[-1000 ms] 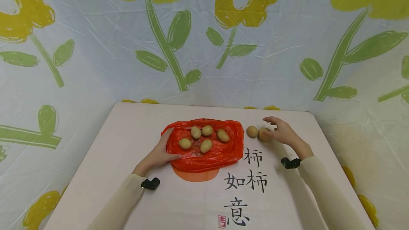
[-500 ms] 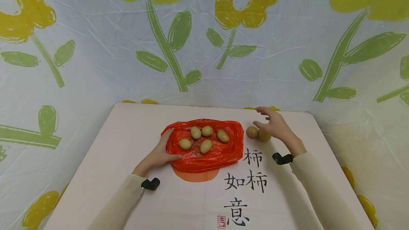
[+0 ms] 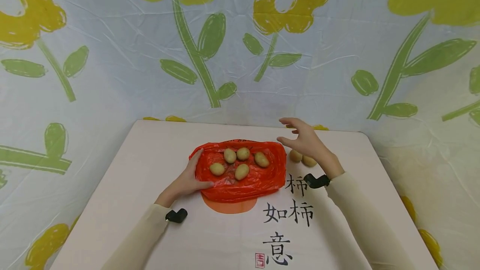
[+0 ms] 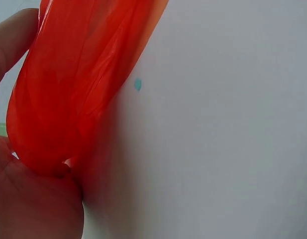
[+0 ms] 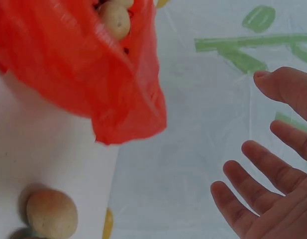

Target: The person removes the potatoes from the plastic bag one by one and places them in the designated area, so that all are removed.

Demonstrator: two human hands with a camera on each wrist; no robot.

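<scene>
- From the head camera I see the red bag (image 3: 236,193) lying spread over the middle of the surface (image 3: 157,149), its upper side sunk like a tray inside a raised, crumpled rim.
- I count five potatoes (image 3: 241,171) in the bag: two close together near the far rim, one apart toward the right end, and two nearer the front.
- I have the left hand (image 3: 189,178) at the bag's left end; its grip holds the plastic, with the thumb along the near side and the other fingers at the outer end. My left wrist view shows the red film between thumb and palm.
- I see the right hand (image 3: 305,138) raised near the bag's far right corner, its grip wide and holding nothing, thumb and fingers spread apart.
- Two loose potatoes (image 3: 309,161) sit side by side on the surface, just right of the bag, partly covered by the right hand in my head view.
- Black characters (image 3: 288,211) and an orange shape (image 3: 229,207) are printed on the surface, the latter partly under the bag.
- Behind it I see a flower-patterned cloth (image 3: 240,107).
</scene>
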